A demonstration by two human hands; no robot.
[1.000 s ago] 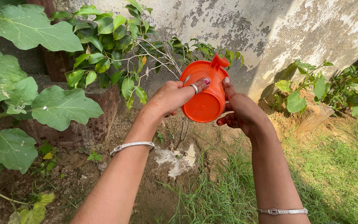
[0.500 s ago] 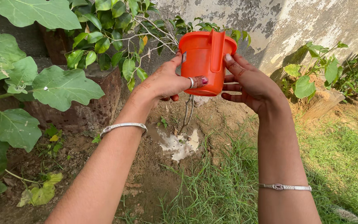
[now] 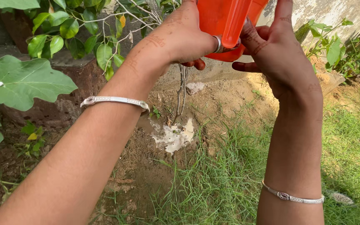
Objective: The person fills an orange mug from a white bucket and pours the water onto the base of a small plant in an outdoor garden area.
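Both hands have risen with the jug [image 3: 226, 25], now cut off by the top edge of the view. Below lie rough grass [image 3: 238, 183] at right, bare crumbly soil [image 3: 138, 166] and a pale wet puddle [image 3: 172, 137] by a thin stem [image 3: 183, 89]. Smooth orange plastic, the jug stands upright, handle toward the camera. Left hand [image 3: 180, 37] and right hand [image 3: 280, 54] clasp its sides, fingers curled on it. Broad leaves [image 3: 26, 81] crowd the left.

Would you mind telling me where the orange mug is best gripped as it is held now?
Probably by the handle of the orange mug, coming from the near side: that long strip faces the camera, between the left hand and right hand that clasp the round, smooth sides.
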